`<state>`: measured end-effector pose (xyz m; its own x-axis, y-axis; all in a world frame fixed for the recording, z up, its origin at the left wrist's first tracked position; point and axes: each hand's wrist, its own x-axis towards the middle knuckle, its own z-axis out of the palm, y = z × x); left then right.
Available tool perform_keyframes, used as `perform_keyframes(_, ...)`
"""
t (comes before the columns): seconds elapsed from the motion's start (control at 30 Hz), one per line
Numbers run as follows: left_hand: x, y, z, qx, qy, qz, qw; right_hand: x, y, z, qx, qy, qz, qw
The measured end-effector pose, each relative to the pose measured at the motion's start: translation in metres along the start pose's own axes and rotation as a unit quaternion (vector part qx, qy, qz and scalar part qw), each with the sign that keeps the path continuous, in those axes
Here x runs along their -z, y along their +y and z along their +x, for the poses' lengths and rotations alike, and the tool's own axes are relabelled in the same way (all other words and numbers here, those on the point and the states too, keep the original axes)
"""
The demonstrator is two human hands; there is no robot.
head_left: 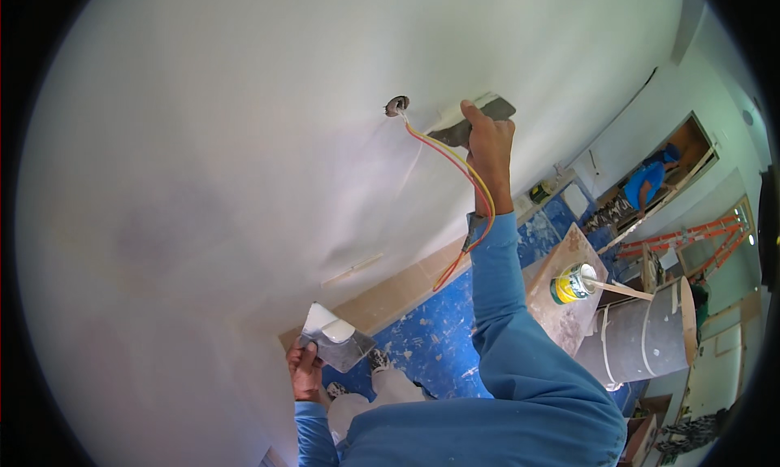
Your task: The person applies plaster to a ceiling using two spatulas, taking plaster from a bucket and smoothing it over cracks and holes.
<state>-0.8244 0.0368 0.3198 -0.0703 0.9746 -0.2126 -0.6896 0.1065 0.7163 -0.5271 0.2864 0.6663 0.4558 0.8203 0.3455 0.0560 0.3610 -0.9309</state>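
My right hand [490, 146] is closed on a wide putty knife [497, 108] with white filler along its blade, which lies against the pale wall [244, 109]. To the left of it is a round hole [396, 106] in the wall. Yellow and red wires [457, 160] come out of this hole and hang down past my right wrist. Lower left, my left hand [305, 371] grips a flat metal scraper [344, 350] carrying a lump of white filler [335, 327]. Its handle is hidden by my fingers.
Blue sheeting [435, 325] spattered white covers the floor. Right of my arm, a yellow-labelled can [573, 283] stands on a board [575, 241] near a large grey cylinder [642, 337]. Farther off are an orange ladder [691, 238] and a person in blue [646, 182] near an opening.
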Motion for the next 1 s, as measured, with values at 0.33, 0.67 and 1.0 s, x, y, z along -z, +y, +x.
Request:
perform_keyframes(0.33,-0.015,0.008,-0.002,-0.006,-0.010,0.014,1.000,-0.012,-0.020,-0.043,0.158,-0.067,-0.097,0.980)
perform_keyframes(0.67,-0.075,-0.021,0.010,0.036,-0.065,-0.028,0.997,0.159,0.117,-0.084,0.016,0.073,0.205,0.976)
perform_keyframes(1.0,-0.112,-0.060,0.020,0.195,-0.158,-0.049,0.967,0.237,0.112,-0.163,-0.055,0.046,-0.018,0.997)
